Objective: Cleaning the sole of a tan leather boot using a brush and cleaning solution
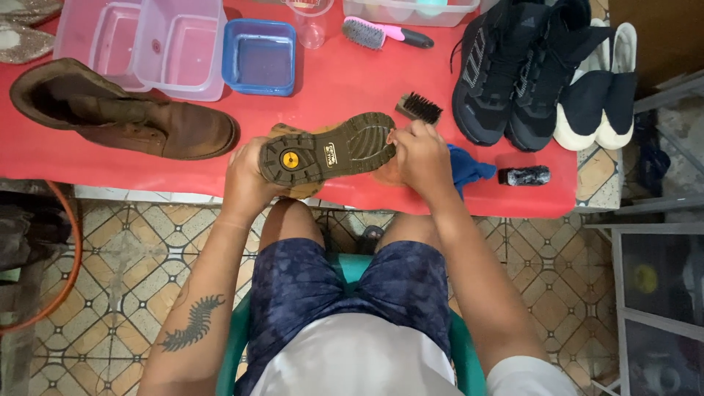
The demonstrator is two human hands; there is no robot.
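Observation:
I hold a brown boot (330, 150) sole-up over the front edge of the red table (337, 81); its olive lugged sole faces me. My left hand (246, 176) grips the heel end. My right hand (422, 158) is closed at the toe end, holding a brush (419, 108) whose dark bristles stick out above my fingers, next to the sole. A blue cloth (469, 170) lies just right of my right hand. The matching brown boot (125, 114) lies on its side at the table's left.
On the table: a clear plastic tub (147, 44), a blue square tub (258, 57), a clear cup (312, 26), a pink-handled brush (385, 33), a black sneaker pair (513, 70), white-soled slip-ons (598, 99), a small dark bottle (524, 176). Tiled floor below; I sit on a green chair (352, 268).

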